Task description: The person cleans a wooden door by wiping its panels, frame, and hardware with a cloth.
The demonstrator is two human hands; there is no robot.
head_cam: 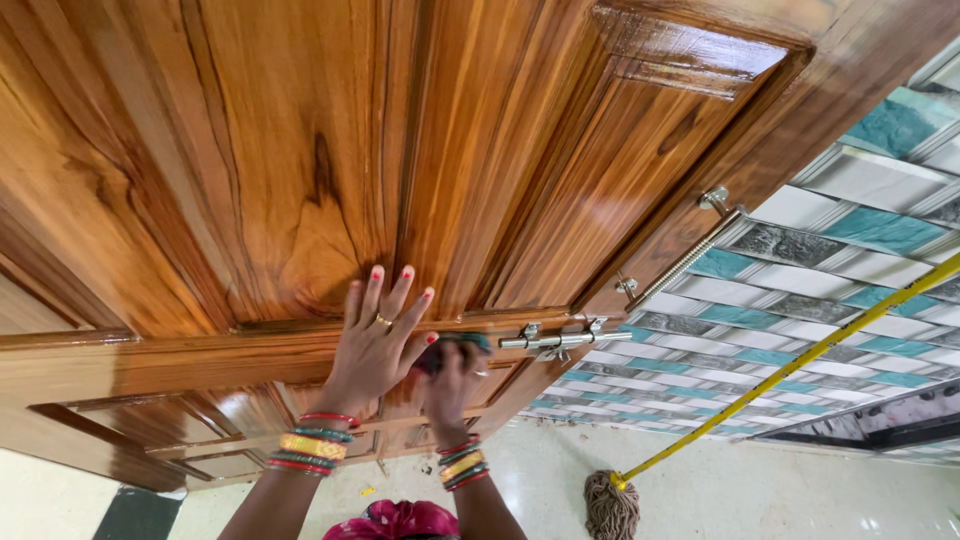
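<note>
Pink patterned cloth (397,521) sits lowest in view, bangled wrists rising from it. The left hand (378,345) lies flat, fingers spread, on the glossy wooden door (250,170). The right hand (450,385) is clenched round a dark cloth (455,346) pressed to the door's rail, just beside the steel latch (560,341). A yellow-handled mop (640,470) leans against the tiled wall (840,260)

Left hand (375,345) with red nails and a gold ring lies flat, fingers spread, on a glossy brown panelled wooden door (300,150). Just beside it, the right hand (450,385) grips a small dark cloth (455,345) against the wood, near a silver sliding bolt latch (555,342); a yellow-handled string mop (612,505) stands farther right
</note>
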